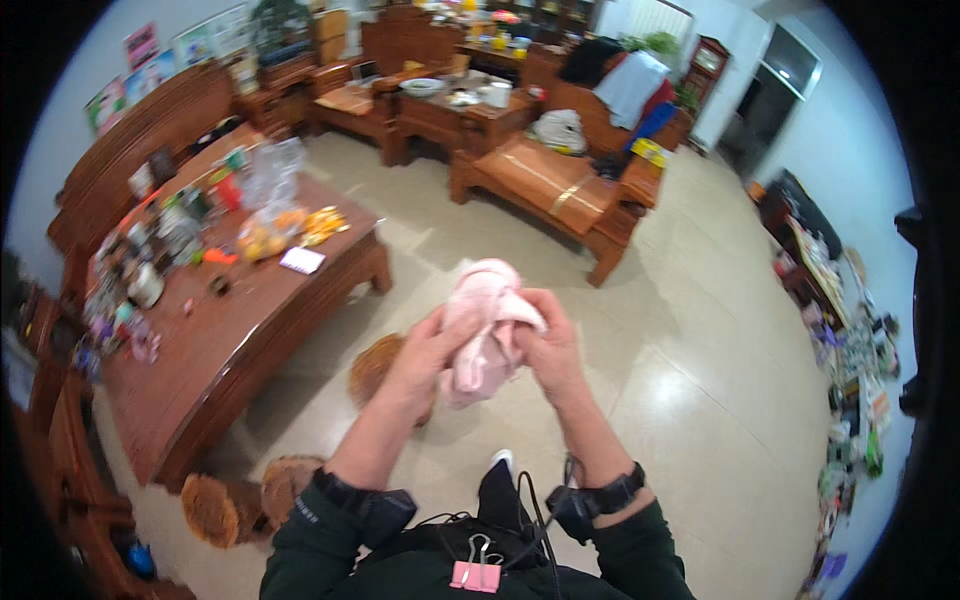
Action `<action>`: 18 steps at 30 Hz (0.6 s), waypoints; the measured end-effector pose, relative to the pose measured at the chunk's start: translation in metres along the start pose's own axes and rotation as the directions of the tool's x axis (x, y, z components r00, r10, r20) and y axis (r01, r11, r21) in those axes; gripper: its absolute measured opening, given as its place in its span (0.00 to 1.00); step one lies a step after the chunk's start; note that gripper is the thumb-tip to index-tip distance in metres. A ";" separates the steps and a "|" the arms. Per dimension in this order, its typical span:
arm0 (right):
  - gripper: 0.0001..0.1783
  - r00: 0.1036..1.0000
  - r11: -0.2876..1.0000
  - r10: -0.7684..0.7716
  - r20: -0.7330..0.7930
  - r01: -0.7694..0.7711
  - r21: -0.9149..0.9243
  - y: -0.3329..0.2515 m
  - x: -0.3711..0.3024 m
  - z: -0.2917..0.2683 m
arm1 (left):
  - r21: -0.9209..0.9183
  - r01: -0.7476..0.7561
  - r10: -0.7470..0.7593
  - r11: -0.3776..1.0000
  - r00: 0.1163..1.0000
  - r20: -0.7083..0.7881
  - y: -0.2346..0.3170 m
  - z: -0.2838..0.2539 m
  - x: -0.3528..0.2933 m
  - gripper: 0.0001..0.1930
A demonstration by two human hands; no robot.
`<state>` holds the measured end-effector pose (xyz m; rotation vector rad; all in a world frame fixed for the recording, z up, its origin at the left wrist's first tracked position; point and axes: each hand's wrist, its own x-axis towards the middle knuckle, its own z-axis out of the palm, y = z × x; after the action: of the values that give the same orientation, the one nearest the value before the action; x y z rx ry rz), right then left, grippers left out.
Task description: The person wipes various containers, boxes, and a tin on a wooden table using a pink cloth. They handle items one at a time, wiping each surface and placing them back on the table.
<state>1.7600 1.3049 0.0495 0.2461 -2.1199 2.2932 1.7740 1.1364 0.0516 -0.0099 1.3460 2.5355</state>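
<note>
Pink cloth [484,372] bunched in midair above floor [720,460], beyond table's [235,320] right edge. Left hand [430,348] curled against cloth's side; right hand [556,348] pinching fold, probably so loose layers stay gathered. Bagged orange fruit [262,240] near table's far right corner; log stools [222,508] close alongside, perhaps for seating.

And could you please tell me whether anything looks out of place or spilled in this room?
One oddity: a pink binder clip with metal handles sits at the person's waist, an unusual spot for stationery. No spill or damage stands out; the crumpled pale-pink cloth is bunched between the left hand and right hand.
</note>
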 end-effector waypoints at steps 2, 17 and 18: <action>0.14 0.994 0.997 -0.078 -0.073 0.076 -0.023 0.008 0.053 -0.041 | 0.195 0.051 -0.047 0.979 0.999 -0.028 -0.001 0.018 0.057 0.22; 0.13 0.973 0.958 0.017 -0.228 0.049 0.281 0.050 0.446 -0.193 | 0.993 -0.109 0.616 -0.049 0.779 0.116 0.070 -0.050 0.380 0.38; 0.13 0.974 0.964 0.008 -0.227 0.053 0.260 0.055 0.476 -0.194 | 0.992 -0.078 0.625 -0.098 0.771 0.122 0.080 -0.058 0.408 0.38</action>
<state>1.2628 1.4454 0.0387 0.0075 -1.6962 2.4533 1.3548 1.1413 0.0300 0.1652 3.4763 1.0417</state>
